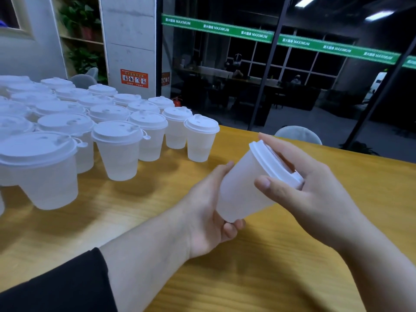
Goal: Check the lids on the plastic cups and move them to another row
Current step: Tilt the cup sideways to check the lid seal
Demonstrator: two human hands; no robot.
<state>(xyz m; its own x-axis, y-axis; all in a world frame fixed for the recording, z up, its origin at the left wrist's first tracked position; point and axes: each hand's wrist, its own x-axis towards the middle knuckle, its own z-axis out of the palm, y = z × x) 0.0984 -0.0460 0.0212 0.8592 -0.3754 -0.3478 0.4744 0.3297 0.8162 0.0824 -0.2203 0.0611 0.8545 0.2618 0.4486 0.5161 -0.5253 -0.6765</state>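
I hold one frosted plastic cup tilted to the right above the wooden table. My left hand grips its lower body and base from the left. My right hand curls round its white lid, thumb on the near rim and fingers over the top. Several more lidded cups stand upright in rows at the left, the nearest to my hands being a cup at the right end of a row.
The table's far edge runs diagonally behind my hands, with a grey chair back just beyond it. A glass partition and dark room lie behind. A concrete pillar stands at the back left.
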